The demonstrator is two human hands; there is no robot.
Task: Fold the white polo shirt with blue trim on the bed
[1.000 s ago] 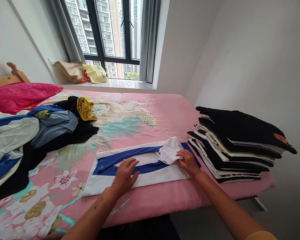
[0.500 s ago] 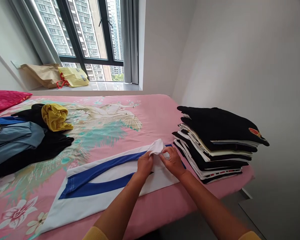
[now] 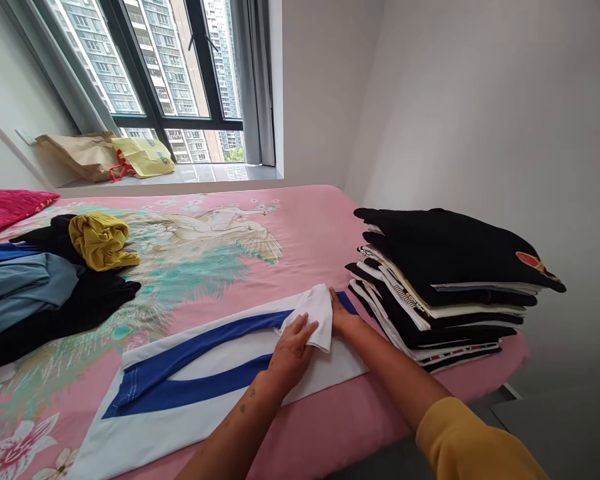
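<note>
A white and blue shirt (image 3: 210, 383) lies on the bed in a long strip, with a white flap (image 3: 323, 313) turned over near its right end. My left hand (image 3: 294, 350) rests flat on the flap's left side, its fingers stretched out and slightly spread. Along the flap's right edge lies my right hand (image 3: 341, 317), fingers extended and pressing on the cloth by a blue part of the shirt. Some right fingertips are hard to make out. Neither hand pinches the fabric.
A tall stack of folded clothes (image 3: 445, 280), black on top, stands just right of the shirt. Loose clothes (image 3: 45, 280) are heaped at the left, with a mustard-yellow garment (image 3: 100, 240) on them. A pink floral sheet (image 3: 310, 240) covers the bed. Bags (image 3: 145, 157) lie on the sill.
Both hands have released their pinch on the white cloth. The flap now lies spread flatter, with my left hand on it and my right hand at its far right edge.
</note>
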